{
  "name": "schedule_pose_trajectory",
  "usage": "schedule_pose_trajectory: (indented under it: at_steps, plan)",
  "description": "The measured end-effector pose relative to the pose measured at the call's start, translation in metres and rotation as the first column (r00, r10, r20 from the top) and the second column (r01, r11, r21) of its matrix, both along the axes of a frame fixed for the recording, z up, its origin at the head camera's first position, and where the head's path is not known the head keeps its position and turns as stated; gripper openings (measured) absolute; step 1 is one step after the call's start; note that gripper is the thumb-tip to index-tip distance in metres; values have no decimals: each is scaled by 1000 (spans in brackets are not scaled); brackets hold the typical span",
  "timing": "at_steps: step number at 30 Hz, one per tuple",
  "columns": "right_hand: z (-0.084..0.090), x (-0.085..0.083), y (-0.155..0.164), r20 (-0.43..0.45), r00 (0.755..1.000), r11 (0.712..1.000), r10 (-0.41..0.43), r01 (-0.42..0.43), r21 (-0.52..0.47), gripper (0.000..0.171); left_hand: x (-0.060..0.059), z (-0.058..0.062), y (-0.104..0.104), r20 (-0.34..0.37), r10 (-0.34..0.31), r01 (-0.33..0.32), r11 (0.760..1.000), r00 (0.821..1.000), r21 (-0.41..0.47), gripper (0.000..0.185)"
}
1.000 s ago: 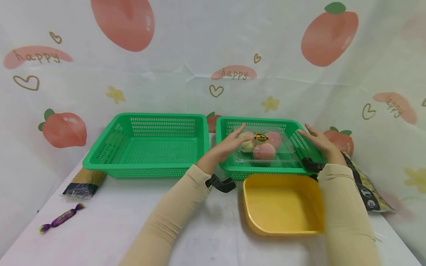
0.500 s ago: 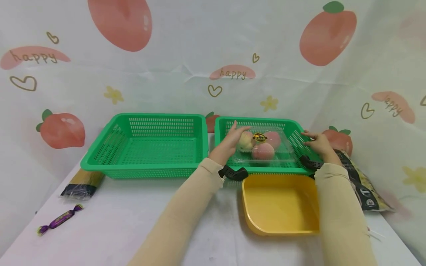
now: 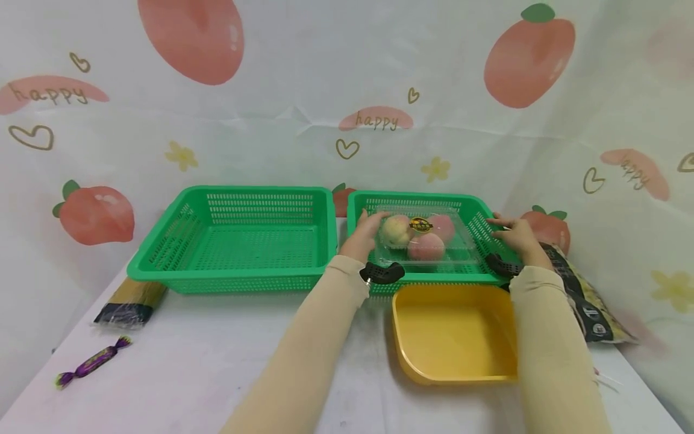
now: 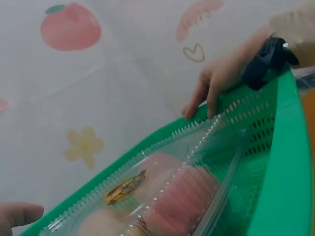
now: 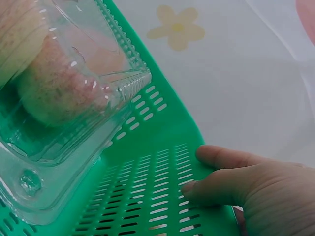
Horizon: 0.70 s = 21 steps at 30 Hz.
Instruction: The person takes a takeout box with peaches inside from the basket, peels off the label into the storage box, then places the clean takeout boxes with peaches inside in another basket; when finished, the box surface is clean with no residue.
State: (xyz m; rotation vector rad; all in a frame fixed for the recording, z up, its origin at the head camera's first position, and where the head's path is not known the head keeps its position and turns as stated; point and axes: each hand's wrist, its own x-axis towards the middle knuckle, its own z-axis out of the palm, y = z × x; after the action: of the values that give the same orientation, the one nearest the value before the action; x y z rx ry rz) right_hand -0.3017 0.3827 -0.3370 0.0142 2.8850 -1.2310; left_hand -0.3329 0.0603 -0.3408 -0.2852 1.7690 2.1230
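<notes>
Clamshell: peach box lies between my hands, long axis left to right, in the right green basket.
Left hand: fingers relaxed, touching the box's left end, nearer.
Right hand: curled over the basket's right rim.

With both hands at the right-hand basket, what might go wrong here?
1. The left hand touches only one end of the clear plastic clamshell of peaches; lifted that way, it may tip.
2. The right hand rests on the green slotted basket rim, so the basket may shift against the yellow tray.
</notes>
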Motion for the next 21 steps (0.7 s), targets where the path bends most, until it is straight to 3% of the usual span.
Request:
schedule_pose_trajectory:
  at_steps: [2, 4, 6, 7, 9, 11, 13, 14, 17, 21]
  plan:
    - [0, 0, 0, 7, 1000, 1000, 4, -4, 0, 45, -3, -5, 5, -7, 9, -9, 999, 1000, -42, 83]
    - [0, 1, 0, 14, 1000, 1000, 1, -1, -2, 45, -26, -31, 11, -43, 6, -9, 998, 999, -69, 89]
    - [-1, 1, 0, 17, 1000, 1000, 2, -2, -1, 45, -38, -43, 15, -45, 17, -21, 995, 999, -94, 96]
    - [-1, 0, 0, 17, 1000, 1000, 1, -1, -4, 45, -36, -41, 15, -42, 18, -23, 994, 999, -103, 96]
    - [-1, 0, 0, 17, 1000, 1000, -1, 1, -9, 44, -23, -27, 9, -30, 15, -18, 995, 999, -102, 95]
    - [-1, -1, 0, 12, 1000, 1000, -2, 2, -12, 44, 3, 1, 5, 11, 23, -22, 993, 1000, -112, 89]
    - [-2, -1, -1, 5, 1000, 1000, -3, 3, -14, 44, 12, 9, 4, 12, 17, -15, 992, 1000, -124, 87]
    - [-2, -2, -1, 2, 1000, 1000, -3, 3, -14, 44, 11, 7, 5, 4, 12, -12, 991, 1000, -134, 88]
    - [-2, -3, 0, -4, 1000, 1000, -6, 6, -10, 43, -46, -50, 17, -14, 6, -9, 986, 1000, -169, 96]
    - [-3, -3, 1, 3, 1000, 1000, -16, 16, -6, 43, -105, -110, 29, -41, 2, -10, 981, 999, -196, 103]
